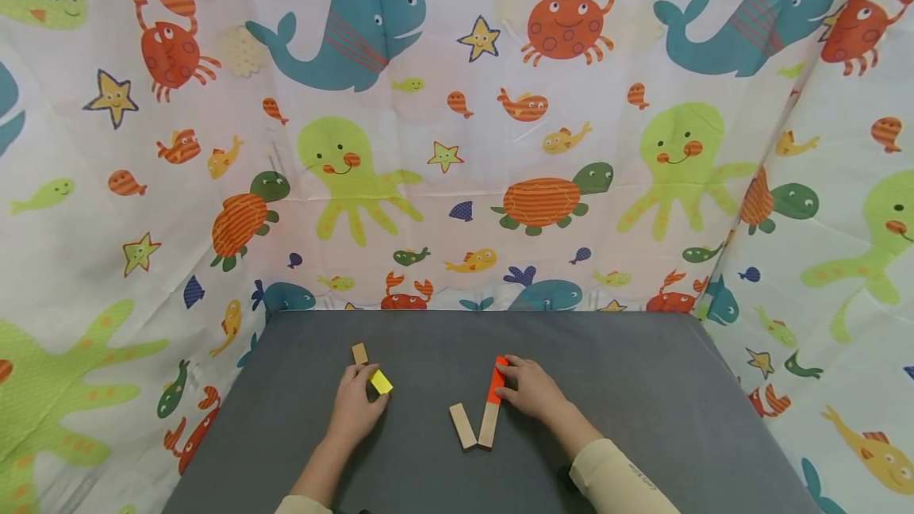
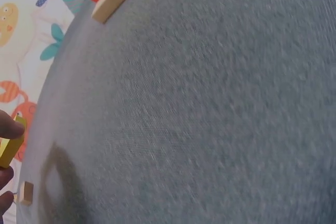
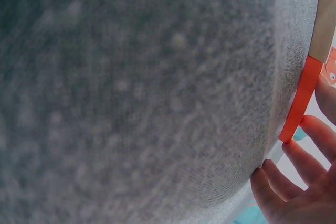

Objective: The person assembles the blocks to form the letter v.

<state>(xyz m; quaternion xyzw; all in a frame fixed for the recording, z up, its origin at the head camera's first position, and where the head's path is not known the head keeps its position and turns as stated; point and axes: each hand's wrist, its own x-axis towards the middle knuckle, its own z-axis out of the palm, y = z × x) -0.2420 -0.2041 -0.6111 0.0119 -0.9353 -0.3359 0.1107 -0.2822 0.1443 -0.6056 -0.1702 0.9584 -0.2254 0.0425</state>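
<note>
Between its thumb and fingers, my left hand pinches a yellow block, also seen at the left wrist view's left edge. Just beyond that hand lies a small plain wooden block. My right hand holds a red block on the table, thumb along its side and fingertips at its far part. End to end with the red block lies a long plain wooden block. Another wooden block slants beside it, their near ends close together, forming a V.
The blocks lie on a grey cloth-covered table. A white curtain printed with sea animals hangs behind the table's far edge and along the sides.
</note>
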